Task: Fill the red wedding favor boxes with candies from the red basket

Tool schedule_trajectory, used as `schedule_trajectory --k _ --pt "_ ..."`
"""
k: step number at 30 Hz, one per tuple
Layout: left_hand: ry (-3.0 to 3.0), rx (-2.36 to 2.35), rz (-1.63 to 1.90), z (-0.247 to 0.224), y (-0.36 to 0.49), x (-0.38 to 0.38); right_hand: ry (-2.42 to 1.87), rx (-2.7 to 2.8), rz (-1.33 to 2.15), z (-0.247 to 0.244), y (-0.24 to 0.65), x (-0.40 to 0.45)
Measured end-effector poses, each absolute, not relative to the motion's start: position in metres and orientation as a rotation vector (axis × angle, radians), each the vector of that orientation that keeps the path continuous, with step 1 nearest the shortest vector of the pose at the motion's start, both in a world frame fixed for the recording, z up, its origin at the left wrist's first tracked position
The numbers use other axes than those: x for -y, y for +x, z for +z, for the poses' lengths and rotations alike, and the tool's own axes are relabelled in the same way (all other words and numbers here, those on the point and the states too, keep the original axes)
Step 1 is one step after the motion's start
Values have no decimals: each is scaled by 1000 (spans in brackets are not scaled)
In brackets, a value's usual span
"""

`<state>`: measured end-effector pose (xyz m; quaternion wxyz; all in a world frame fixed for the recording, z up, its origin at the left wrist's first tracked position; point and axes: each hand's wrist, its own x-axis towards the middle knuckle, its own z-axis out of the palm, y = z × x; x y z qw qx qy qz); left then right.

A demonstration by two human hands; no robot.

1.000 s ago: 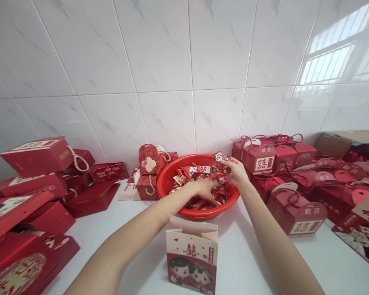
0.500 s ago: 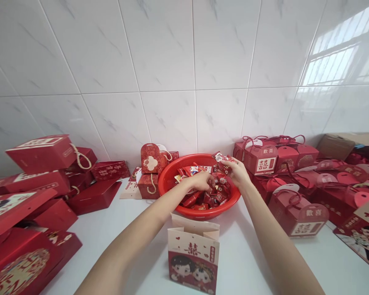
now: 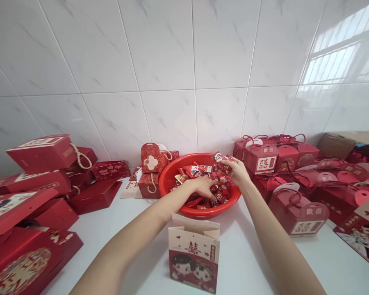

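Note:
A red plastic basket (image 3: 169, 196) sits against the wall, filled with wrapped candies (image 3: 199, 169) in mostly red wrappers. Inside it, my left hand (image 3: 204, 186) lies over the candies with its fingers spread, fingertips down among the wrappers. At the basket's right rim, my right hand (image 3: 237, 171) is closed on several red-and-white wrapped candies (image 3: 220, 157), which stick out past the thumb. In front of the basket a paper gift bag (image 3: 193, 256) stands upright with its top open. It shows a cartoon couple and red characters; its inside is hidden.
Red gift boxes (image 3: 39, 153) with rope handles are piled on the left. Small boxes (image 3: 150, 159) stand left of the basket. Many candy boxes (image 3: 298, 215) with cord handles crowd the right, near a brown cardboard box (image 3: 335, 145). A tiled wall (image 3: 166, 119) borders the white table (image 3: 242, 250).
My left hand has shifted slightly within the basket, and its fingers have spread apart and downward over the candies. The right hand stays in place with its candies.

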<state>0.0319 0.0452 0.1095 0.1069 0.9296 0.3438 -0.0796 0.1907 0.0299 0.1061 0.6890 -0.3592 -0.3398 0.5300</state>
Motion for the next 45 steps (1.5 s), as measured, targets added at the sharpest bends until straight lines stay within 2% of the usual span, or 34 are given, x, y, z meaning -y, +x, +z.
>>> schedule_trajectory --k 10,20,27,31,36,45 --pt "2917 -806 -394 102 44 -36 -819 756 1180 108 188 -27" --pt "2861 -772 -22 103 33 -52 -796 748 1188 112 186 -24" --pt "2718 -1108 703 117 10 -69 -785 741 1193 113 186 -23" --pt "2644 -1153 900 116 4 -74 -794 751 1204 113 185 -22" --pt "2625 -1184 911 113 4 -77 -801 841 1231 112 186 -21" --pt "2457 -1332 729 113 0 -77 -769 838 1250 112 185 -22"
